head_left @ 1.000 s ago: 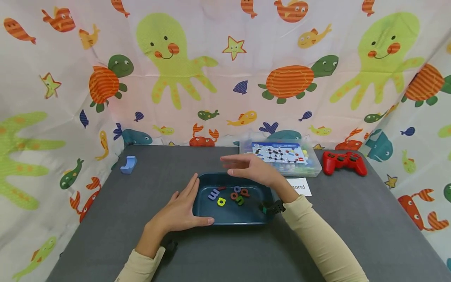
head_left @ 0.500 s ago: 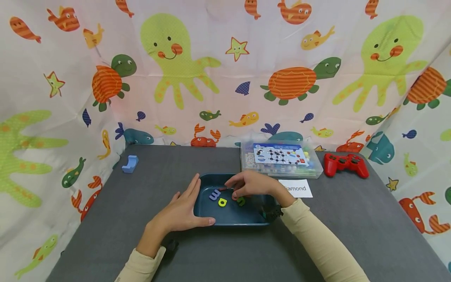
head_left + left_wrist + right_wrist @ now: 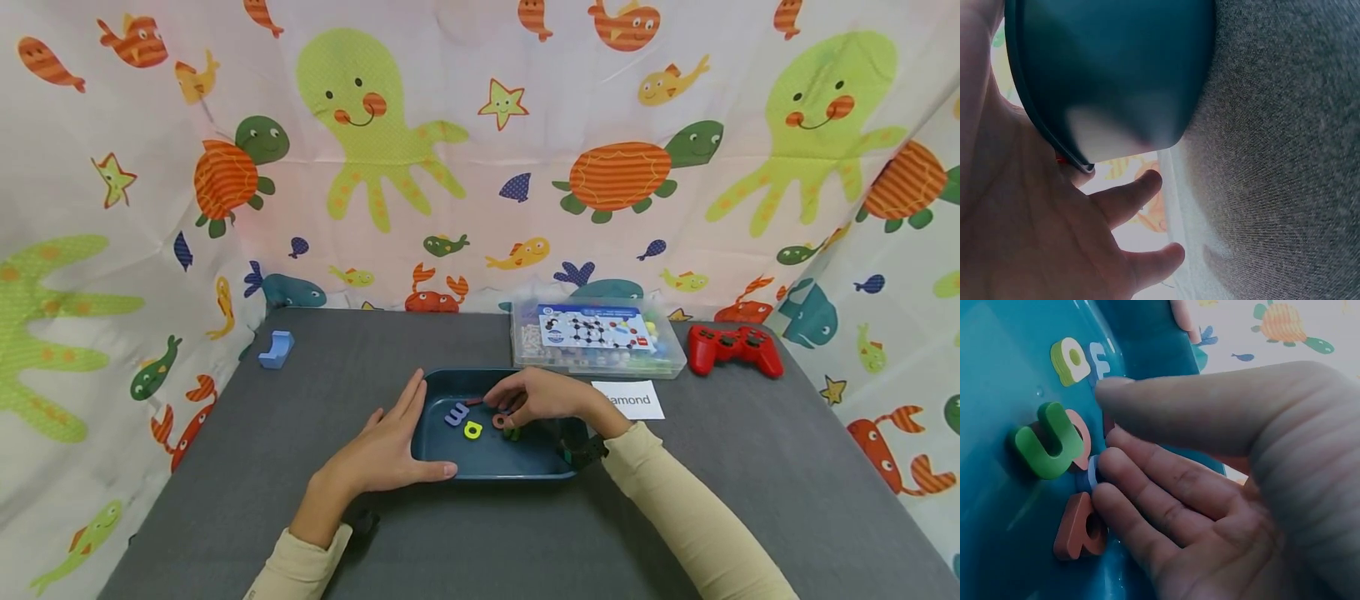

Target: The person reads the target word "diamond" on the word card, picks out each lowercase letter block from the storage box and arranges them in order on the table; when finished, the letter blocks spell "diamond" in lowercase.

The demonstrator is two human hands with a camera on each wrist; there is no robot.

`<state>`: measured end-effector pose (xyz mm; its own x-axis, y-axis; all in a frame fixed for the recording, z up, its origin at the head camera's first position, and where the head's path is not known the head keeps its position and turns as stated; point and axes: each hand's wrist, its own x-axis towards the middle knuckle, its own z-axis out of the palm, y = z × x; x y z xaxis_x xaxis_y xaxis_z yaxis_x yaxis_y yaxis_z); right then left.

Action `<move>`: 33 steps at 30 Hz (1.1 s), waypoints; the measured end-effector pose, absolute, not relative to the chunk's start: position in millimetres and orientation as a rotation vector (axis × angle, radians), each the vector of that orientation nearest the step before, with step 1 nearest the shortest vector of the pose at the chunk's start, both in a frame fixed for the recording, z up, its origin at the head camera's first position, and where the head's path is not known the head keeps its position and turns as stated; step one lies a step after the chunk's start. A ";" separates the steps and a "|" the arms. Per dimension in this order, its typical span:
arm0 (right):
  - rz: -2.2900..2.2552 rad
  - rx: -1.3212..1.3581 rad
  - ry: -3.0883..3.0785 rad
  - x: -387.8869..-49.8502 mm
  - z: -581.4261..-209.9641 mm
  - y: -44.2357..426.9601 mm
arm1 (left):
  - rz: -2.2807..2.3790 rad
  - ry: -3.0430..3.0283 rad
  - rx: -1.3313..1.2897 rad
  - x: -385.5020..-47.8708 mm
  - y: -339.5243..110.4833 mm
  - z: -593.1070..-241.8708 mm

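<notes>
A dark blue tray holds small coloured letters. My left hand lies along its left side, fingers straight and thumb on the front rim. Inside the tray, my right hand has its fingertips down among the letters; the thumb stands apart from the fingers in the right wrist view. There the fingertips touch or nearly touch a blue letter and a reddish letter, beside a green letter. Farther left lie a purple m and a yellow letter. A thin red letter is near the right fingertips.
Behind the tray stands a clear plastic case with a blue-and-white label. A white card lies in front of it, partly behind the right hand. A red game controller is at the back right, a light blue block at the back left.
My right hand has come down from above the tray's back edge to the letters inside it, then shifted slightly right. My left hand has stayed on the tray.
</notes>
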<state>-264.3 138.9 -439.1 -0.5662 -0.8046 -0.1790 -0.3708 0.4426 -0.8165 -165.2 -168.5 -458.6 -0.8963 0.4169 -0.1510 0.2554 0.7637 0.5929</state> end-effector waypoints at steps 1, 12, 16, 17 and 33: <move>-1.013 -0.979 2.137 -264.2 -439.5 139.0 | 0.846 2.683 0.522 -165.3 -168.6 -458.5; -1.062 -0.973 2.089 -267.2 -446.6 130.3 | 0.863 2.684 0.520 -164.6 -169.8 -458.7; -0.992 -1.009 2.184 -265.6 -444.6 130.2 | 0.865 2.676 0.531 -165.5 -170.1 -460.0; -0.971 -1.013 2.206 -265.2 -443.8 130.4 | 0.861 2.678 0.532 -165.7 -170.3 -460.3; -0.944 -1.030 2.096 -262.0 -448.1 120.6 | 0.869 2.667 0.538 -165.7 -171.1 -460.6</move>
<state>-262.0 120.6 -448.1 -0.5092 -0.8353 -0.2072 -0.3981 0.4421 -0.8038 -165.7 -171.1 -460.6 -0.8900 0.4303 -0.1506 0.2590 0.7490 0.6098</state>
